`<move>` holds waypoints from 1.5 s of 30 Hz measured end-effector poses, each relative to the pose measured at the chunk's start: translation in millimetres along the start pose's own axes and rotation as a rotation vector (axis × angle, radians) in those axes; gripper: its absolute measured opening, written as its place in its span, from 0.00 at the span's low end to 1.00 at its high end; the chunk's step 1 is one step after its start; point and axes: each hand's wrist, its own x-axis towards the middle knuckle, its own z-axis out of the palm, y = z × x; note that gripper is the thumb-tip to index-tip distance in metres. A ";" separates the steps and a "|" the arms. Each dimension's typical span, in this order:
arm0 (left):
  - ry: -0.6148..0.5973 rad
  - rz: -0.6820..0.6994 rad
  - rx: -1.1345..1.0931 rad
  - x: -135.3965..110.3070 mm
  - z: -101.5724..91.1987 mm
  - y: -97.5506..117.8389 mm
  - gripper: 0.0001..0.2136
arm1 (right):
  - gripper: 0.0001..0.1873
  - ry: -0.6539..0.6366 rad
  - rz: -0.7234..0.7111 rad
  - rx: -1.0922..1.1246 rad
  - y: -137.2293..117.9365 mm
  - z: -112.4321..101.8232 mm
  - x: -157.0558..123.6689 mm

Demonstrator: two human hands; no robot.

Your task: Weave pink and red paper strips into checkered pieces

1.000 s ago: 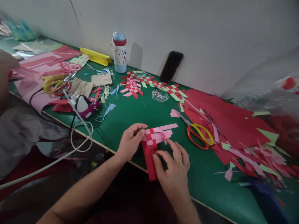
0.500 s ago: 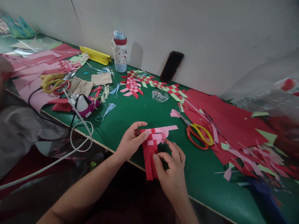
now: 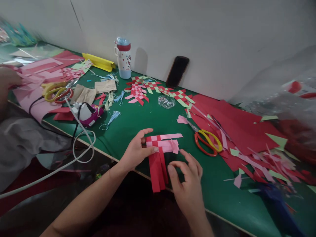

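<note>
My left hand (image 3: 134,150) pinches a piece of woven paper strips (image 3: 154,169) between thumb and fingers, near the table's front edge. Red strips hang down from the checkered part, while pink strips (image 3: 170,136) stick out to the right. The end of one pink strip is bent and curled. Just right of the paper is my right hand (image 3: 189,181), its fingers curved and apart, holding nothing. A gap shows between its fingertips and the paper. Yellow-and-red-handled scissors (image 3: 207,141) lie to the right on the green table (image 3: 138,120).
Red paper sheets (image 3: 237,126) and loose scraps cover the right side. A dish of beads (image 3: 166,101), woven pieces (image 3: 138,93) and a bottle (image 3: 124,61) stand farther back. A phone (image 3: 177,71) leans on the wall. A white cable (image 3: 61,164) crosses at left, near another person's sleeve (image 3: 17,138).
My right hand has let go of the paper and moved slightly right and down. The red strips hang freer. My left hand keeps its hold; the whole view has shifted a little.
</note>
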 end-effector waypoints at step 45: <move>-0.372 0.775 1.730 -41.5 -33.2 -0.3 0.37 | 0.29 -0.285 -0.538 -0.166 0.6 -5.6 -32.4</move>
